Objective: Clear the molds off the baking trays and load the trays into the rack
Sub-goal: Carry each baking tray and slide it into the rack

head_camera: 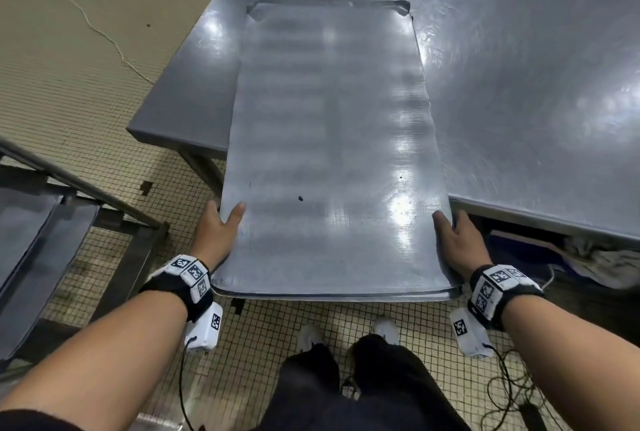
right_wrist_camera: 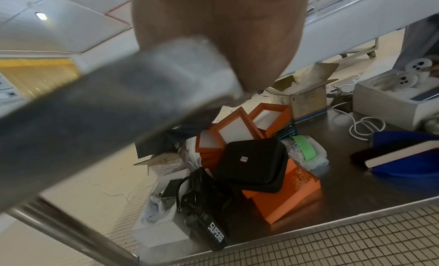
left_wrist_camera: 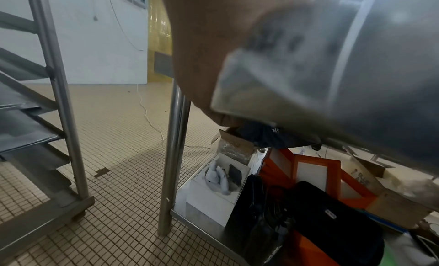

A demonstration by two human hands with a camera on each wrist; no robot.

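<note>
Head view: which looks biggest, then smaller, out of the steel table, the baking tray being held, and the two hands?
1. Steel table, filling most of the upper frame.
2. Baking tray, overhanging the table's near edge.
3. Left hand and right hand: they look alike, so no ranking between them.

Bright overhead light is bouncing off the steel table (head_camera: 519, 84) in the upper right of the head view, leaving white glare patches, and more glare is streaking down the right half of the tray (head_camera: 329, 153). The tray's surface is smearing into soft horizontal bands. Straight edges are bowing toward the frame borders. In the left wrist view the left hand (left_wrist_camera: 213, 44) and the tray's underside are filling the upper right as a blurred mass, while the tiled floor (left_wrist_camera: 114, 123) is staying sharp. In the right wrist view ceiling lamps (right_wrist_camera: 41, 16) are glowing upper left, and the near tray edge is blurring.
</note>
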